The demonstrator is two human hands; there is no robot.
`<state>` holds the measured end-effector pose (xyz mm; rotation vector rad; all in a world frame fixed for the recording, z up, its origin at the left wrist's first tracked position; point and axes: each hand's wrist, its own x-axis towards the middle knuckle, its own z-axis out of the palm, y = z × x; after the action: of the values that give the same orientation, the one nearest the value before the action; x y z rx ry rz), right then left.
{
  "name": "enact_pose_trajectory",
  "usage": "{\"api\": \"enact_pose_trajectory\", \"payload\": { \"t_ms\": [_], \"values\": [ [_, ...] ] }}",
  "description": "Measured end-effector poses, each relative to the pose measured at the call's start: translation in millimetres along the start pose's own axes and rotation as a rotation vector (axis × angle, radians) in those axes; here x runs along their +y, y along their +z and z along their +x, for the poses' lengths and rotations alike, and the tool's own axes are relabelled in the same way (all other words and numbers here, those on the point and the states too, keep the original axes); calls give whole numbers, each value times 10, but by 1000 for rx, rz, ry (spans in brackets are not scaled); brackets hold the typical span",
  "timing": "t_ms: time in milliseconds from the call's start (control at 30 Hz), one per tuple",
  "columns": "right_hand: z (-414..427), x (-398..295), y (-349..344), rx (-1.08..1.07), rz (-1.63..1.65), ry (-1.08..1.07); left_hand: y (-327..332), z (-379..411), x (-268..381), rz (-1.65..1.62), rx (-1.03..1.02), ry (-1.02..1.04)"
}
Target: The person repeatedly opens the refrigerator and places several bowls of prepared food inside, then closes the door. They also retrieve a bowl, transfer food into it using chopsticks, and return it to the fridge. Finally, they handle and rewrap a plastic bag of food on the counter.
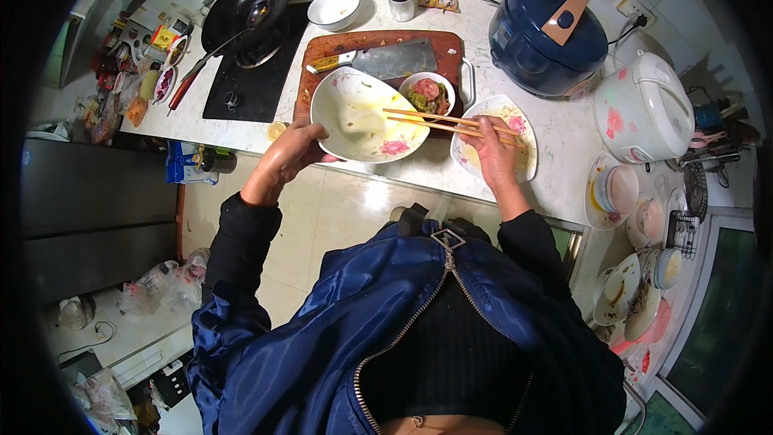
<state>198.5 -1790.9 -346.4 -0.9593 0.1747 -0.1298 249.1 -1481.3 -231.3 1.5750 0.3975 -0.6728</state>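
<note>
My left hand [297,148] grips the rim of a white flower-printed bowl [356,115], held tilted above the counter's front edge. Yellowish residue and small bits coat its inside. In my right hand [492,148] is a pair of wooden chopsticks [444,121], their tips over the bowl's right side. Below that hand rests a white flowered plate [524,154] with some yellowish residue. Just behind the bowl, a small white bowl [427,94] holds pinkish meat and green pieces. A cleaver [392,60] lies on the wooden cutting board [377,39], which the tilted bowl partly hides.
Back left, a black wok [244,9] with a spatula [202,69] sits on the cooktop [247,87]. Behind the board stand a white bowl [334,9] and a shaker jar [401,0]. Two rice cookers, blue [525,42] and white [634,112], occupy the right. Several used dishes [616,296] crowd the far right.
</note>
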Motion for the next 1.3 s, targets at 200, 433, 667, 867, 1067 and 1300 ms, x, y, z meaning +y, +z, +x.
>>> {"api": "enact_pose_trajectory", "payload": {
  "t_ms": [200,433,667,867,1067,1300],
  "values": [
    [126,-174,-333,216,43,-195,-91,-210,-36,32,3,-9],
    [168,-28,-325,229,-53,-130,-115,-221,-327,-36,-44,-31],
    [144,-116,-258,111,-157,-143,-22,-275,-546,-84,-146,-74],
    [120,-331,-300,108,-91,-186,158,-242,-641,-46,-296,-74],
    [-67,-1059,-800,276,108,-260,834,29,-797,-86,-495,-65],
    [-456,-1277,-1276,381,77,-256,1905,598,-1159,-183,-593,-114]
  ]
}}
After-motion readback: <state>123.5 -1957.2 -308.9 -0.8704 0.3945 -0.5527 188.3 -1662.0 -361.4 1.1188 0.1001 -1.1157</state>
